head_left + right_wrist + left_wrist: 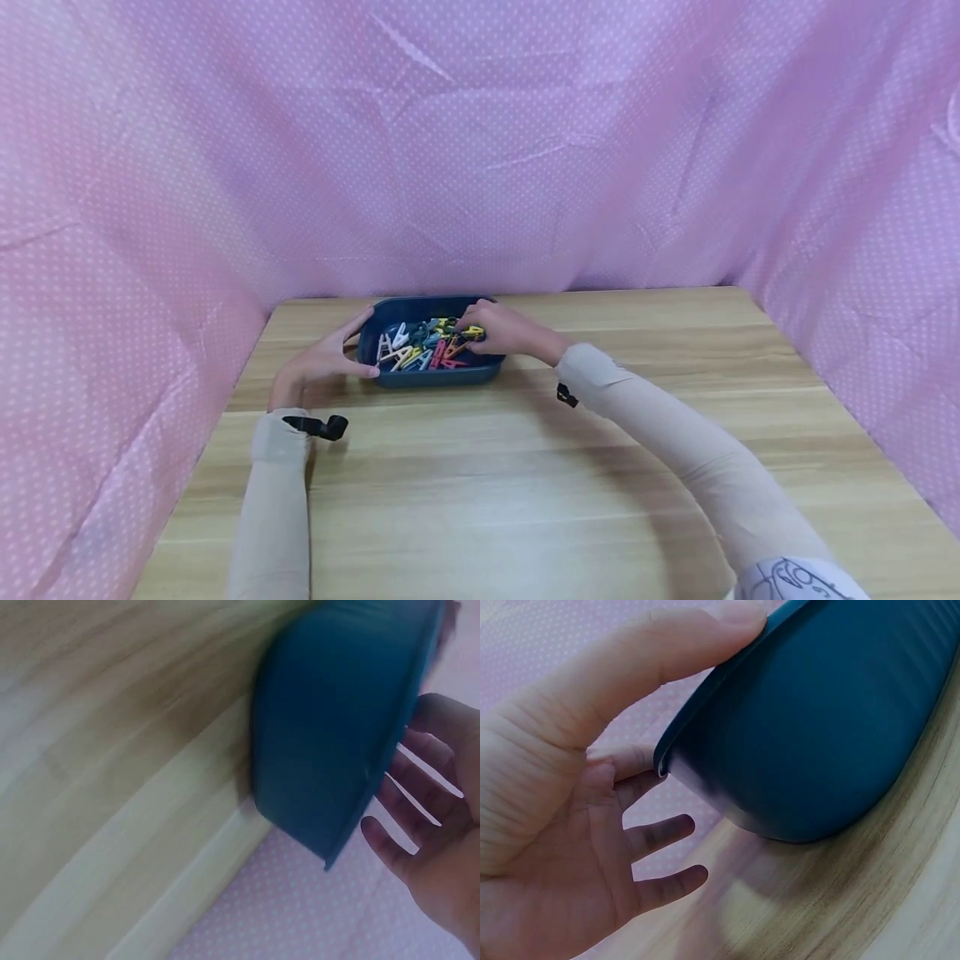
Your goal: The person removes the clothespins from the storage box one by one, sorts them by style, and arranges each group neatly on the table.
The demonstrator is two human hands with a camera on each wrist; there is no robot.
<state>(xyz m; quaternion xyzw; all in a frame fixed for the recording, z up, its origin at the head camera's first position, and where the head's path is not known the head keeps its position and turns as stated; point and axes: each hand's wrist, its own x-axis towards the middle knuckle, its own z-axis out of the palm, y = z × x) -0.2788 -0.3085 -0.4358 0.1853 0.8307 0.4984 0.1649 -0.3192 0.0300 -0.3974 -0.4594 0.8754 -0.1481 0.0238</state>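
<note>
A dark blue plastic basin [438, 379] stands toward the back of the table and holds a heap of small plastic clothespins [417, 357] in several colours. My left hand [321, 357] spans the basin's left end. Its thumb lies on the rim and its forefinger touches the rim farther back, while the other fingers stretch out free. Over the right end, my right hand [504, 327] reaches down among the clothespins. A yellow clothespin [473, 333] shows between its thumb and fingers; I cannot tell whether they pinch it. The rim hides those fingertips in the right wrist view.
The wooden table [450, 500] carries the basin near its back edge. Pink dotted cloth [480, 167] hangs behind the table and along both sides. Black straps with small mounts [318, 427] are worn over the sleeves at the wrists.
</note>
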